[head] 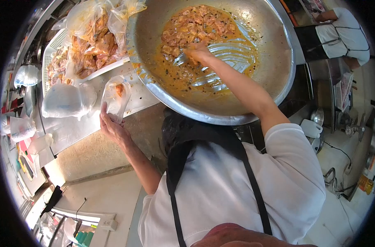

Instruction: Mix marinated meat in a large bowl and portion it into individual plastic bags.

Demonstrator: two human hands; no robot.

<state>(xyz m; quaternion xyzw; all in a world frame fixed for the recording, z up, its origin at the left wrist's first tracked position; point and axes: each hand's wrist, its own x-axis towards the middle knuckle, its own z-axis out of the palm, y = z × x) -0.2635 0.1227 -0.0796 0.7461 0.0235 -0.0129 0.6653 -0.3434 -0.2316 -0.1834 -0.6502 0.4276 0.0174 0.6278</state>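
Observation:
My left hand holds a clear plastic bag from below, beside the basin's left rim. Inside the bag is a small orange-coated piece of meat. My right hand reaches down into a large round metal basin and touches the edge of a heap of marinated meat chunks. Its fingers are partly hidden, so their grip is unclear. Orange marinade with dark specks coats the basin floor. Streaks of bare metal show right of the hand.
Left of the basin, a white perforated plastic basket holds several clear bags of marinated meat. A stack of clear plastic bags lies on the metal counter. Another person stands at the upper right.

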